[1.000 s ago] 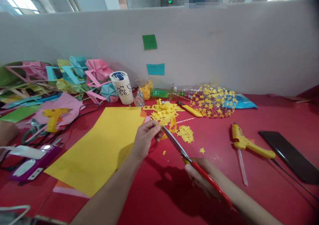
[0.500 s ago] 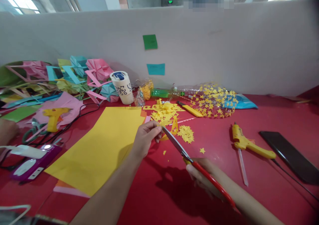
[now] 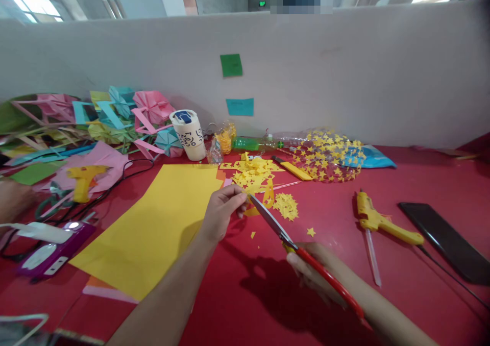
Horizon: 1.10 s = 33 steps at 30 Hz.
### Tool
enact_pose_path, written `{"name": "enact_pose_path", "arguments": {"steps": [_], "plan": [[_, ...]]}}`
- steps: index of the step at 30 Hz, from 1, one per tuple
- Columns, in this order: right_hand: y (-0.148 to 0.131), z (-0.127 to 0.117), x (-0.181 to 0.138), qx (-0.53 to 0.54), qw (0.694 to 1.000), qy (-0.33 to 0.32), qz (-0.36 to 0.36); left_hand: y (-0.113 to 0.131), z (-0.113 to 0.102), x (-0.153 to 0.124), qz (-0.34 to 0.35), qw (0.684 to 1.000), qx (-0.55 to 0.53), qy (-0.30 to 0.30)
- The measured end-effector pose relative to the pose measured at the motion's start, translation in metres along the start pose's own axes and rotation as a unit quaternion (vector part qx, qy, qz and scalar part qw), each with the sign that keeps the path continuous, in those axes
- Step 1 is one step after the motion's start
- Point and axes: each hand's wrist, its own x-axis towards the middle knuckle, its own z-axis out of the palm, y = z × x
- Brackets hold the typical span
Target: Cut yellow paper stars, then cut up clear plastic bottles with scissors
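Note:
My left hand is closed in a pinch, thumb against fingers, on a small piece of yellow paper that barely shows. My right hand is wrapped round the red handles of a pair of scissors. Their blade tips meet the left fingertips and look nearly closed. Just beyond the hands lie a pile of yellow paper scraps and a heap of small yellow stars. One loose star rests apart on the red table. A stack of yellow paper lies under and left of my left forearm.
To the right are a yellow glue gun with its cord and a black phone. A second glue gun and a purple power strip lie left, near another person's hand. Behind stand a white cup and a star-covered plastic bottle.
My hands and the scissors have hardly moved. The other person's hand at the left edge has shifted slightly to the right.

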Motion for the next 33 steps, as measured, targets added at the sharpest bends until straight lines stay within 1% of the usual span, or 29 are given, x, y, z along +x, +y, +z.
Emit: {"name": "enact_pose_path", "arguments": {"steps": [9, 17, 23, 26, 29, 33], "plan": [[-0.004, -0.002, -0.002, 0.005, 1.0, -0.007, 0.011, 0.0, -0.005, 0.003, 0.009, 1.0, 0.017, -0.015], [0.001, -0.004, 0.001, -0.03, 1.0, -0.008, 0.005, 0.004, -0.007, 0.002, -0.002, 1.0, 0.002, -0.025], [0.001, -0.003, 0.0, -0.029, 0.999, -0.008, 0.017, 0.0, -0.009, 0.004, 0.004, 0.999, -0.007, -0.034], [0.002, -0.002, -0.001, -0.02, 1.0, -0.014, -0.003, -0.004, -0.009, 0.004, 0.017, 0.999, -0.011, -0.042], [0.005, -0.002, -0.001, -0.035, 0.999, -0.016, -0.037, -0.006, -0.008, 0.002, 0.034, 0.998, -0.012, -0.054], [0.009, -0.001, 0.0, -0.043, 0.997, -0.011, -0.06, -0.008, -0.003, -0.001, 0.054, 0.996, 0.008, -0.065]]}}
